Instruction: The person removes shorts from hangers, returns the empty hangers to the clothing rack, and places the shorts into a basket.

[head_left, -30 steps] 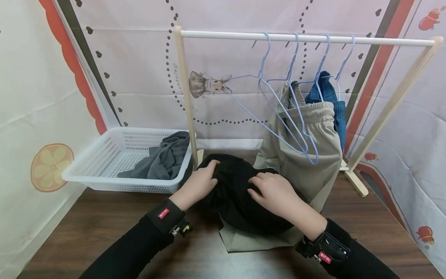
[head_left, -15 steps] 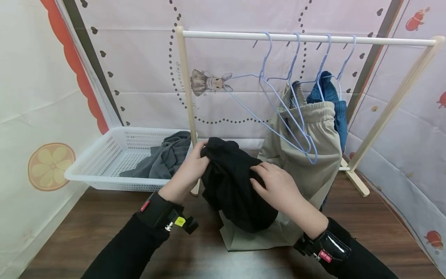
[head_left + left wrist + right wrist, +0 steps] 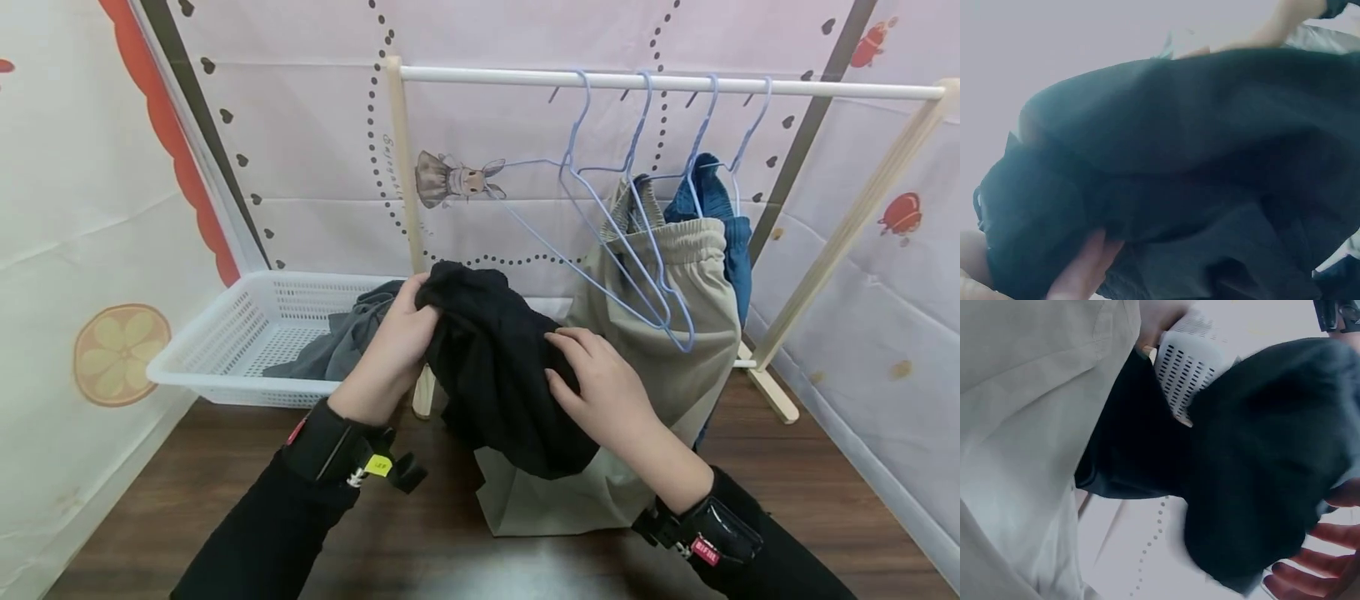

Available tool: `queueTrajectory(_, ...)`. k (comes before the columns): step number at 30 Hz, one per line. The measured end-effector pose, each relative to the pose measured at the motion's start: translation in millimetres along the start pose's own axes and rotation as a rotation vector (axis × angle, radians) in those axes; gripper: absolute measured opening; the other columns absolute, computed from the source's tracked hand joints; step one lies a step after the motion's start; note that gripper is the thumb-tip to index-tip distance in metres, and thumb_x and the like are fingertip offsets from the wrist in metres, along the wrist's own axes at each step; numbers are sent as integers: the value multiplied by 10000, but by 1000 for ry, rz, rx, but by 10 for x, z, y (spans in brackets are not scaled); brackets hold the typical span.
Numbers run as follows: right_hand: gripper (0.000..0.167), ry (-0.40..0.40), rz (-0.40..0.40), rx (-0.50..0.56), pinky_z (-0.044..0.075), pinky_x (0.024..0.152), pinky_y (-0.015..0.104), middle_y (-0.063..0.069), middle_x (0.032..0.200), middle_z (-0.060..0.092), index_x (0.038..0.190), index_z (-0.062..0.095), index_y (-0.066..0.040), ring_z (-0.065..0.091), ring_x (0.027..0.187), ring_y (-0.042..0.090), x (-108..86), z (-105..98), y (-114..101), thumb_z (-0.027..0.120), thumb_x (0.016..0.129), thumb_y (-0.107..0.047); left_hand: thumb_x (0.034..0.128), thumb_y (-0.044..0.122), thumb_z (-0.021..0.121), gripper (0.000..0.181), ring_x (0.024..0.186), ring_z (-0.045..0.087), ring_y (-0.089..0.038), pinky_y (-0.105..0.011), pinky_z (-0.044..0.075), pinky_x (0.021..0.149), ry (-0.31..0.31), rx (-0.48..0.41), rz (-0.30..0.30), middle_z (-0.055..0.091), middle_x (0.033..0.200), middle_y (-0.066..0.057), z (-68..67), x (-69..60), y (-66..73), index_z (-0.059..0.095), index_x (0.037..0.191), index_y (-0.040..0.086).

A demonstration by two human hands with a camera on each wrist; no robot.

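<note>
In the head view a bunched black garment [image 3: 502,375] is held up above the table, its exact kind hidden by the folds. My left hand [image 3: 393,342] grips its upper left end, with the thumb on the near side; in the left wrist view the fingers [image 3: 1088,265] press into the dark cloth. My right hand [image 3: 603,387] lies against the garment's right side, fingers spread and touching it. Those fingertips [image 3: 1297,569] show at the cloth's edge in the right wrist view. Beige trousers [image 3: 667,333] hang close behind, their lower part resting on the table.
A white rack rail [image 3: 487,77] carries several blue hangers [image 3: 577,167]. Blue clothing [image 3: 738,258] hangs behind the beige trousers. A white perforated basket [image 3: 180,354] with a grey garment [image 3: 330,342] stands at the left, beside the rack's wooden post [image 3: 408,183].
My left hand has turned and moved up and left, raising the garment's left end from low over the table. The right hand has stayed nearly in place against the cloth.
</note>
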State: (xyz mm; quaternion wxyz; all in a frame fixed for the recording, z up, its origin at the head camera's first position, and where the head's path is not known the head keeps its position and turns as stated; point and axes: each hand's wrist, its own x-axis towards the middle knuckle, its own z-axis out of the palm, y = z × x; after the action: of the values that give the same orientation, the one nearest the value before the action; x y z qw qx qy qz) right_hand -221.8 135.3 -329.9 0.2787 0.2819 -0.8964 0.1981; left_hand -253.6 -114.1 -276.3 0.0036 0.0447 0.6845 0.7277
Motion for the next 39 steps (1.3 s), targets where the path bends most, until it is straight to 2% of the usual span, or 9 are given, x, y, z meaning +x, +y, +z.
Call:
queueTrajectory(7, 382, -159, 97, -46, 491, 897, 450, 100, 1254, 585, 1272, 619, -70, 540, 1173, 283, -17, 52, 20, 640, 944, -266, 1009, 109, 456, 545, 1224, 403, -298, -417, 434, 885, 2, 97, -126, 197, 1526, -132, -52, 239, -378, 244, 1507, 172)
queueTrajectory(13, 410, -197, 117, -58, 503, 869, 441, 81, 1201, 618, 1309, 593, -87, 568, 1133, 269, -38, 99, 39, 635, 950, -282, 938, 2, 422, 595, 1367, 256, -281, -447, 279, 1061, 61, 255, -19, 158, 1572, -160, -35, 409, -648, 252, 1494, 129)
queueTrajectory(16, 402, -205, 119, -62, 506, 856, 433, 76, 1184, 622, 1297, 600, -82, 579, 1107, 264, -46, 127, 52, 635, 950, -280, 921, -6, 386, 621, 1355, 302, -275, -454, 261, 1083, 49, 342, 34, 248, 1542, -167, 12, 456, -755, 240, 1504, 152)
queueTrajectory(19, 389, -217, 118, -65, 514, 817, 407, 65, 1154, 628, 1281, 611, -78, 597, 1038, 242, -54, 159, 64, 635, 949, -279, 918, 24, 399, 645, 1364, 326, -270, -457, 268, 1096, 2, 468, 71, 314, 1517, -161, 66, 481, -849, 227, 1526, 155)
queueTrajectory(23, 377, -221, 116, -68, 511, 758, 375, 47, 1106, 636, 1266, 622, -78, 601, 950, 207, -56, 192, 86, 640, 944, -273, 913, 159, 516, 729, 1412, 262, -298, -488, 257, 1112, -105, 678, 97, 253, 1551, -179, 145, 474, -946, 174, 1557, 141)
queueTrajectory(27, 360, -216, 112, -78, 509, 741, 373, 43, 1072, 639, 1245, 633, -78, 601, 923, 206, -46, 206, 108, 645, 940, -268, 858, 443, 672, 948, 1405, 229, -435, -595, 270, 1076, -209, 902, 119, 191, 1561, -235, 226, 447, -1040, 113, 1576, 179)
queueTrajectory(30, 353, -225, 114, -79, 518, 768, 394, 52, 1098, 644, 1236, 638, -77, 611, 965, 228, -48, 206, 112, 642, 943, -273, 730, 644, 739, 1154, 1385, 143, -551, -739, 217, 1003, -250, 1086, 109, 110, 1583, -235, 276, 430, -1138, 63, 1581, 255)
queueTrajectory(34, 340, -242, 124, -81, 517, 831, 432, 73, 1144, 651, 1220, 647, -75, 614, 1046, 261, -60, 210, 109, 634, 949, -281, 589, 745, 769, 1277, 1373, 40, -596, -834, 170, 901, -277, 1307, 89, -5, 1612, -173, 328, 407, -1288, 49, 1571, 358)
queueTrajectory(39, 325, -252, 127, -86, 514, 852, 442, 85, 1139, 661, 1197, 656, -71, 617, 1060, 266, -75, 236, 103, 627, 952, -283, 557, 727, 802, 1314, 1367, 41, -608, -794, 298, 875, -313, 1429, 90, -73, 1612, -161, 380, 416, -1484, 47, 1570, 364)
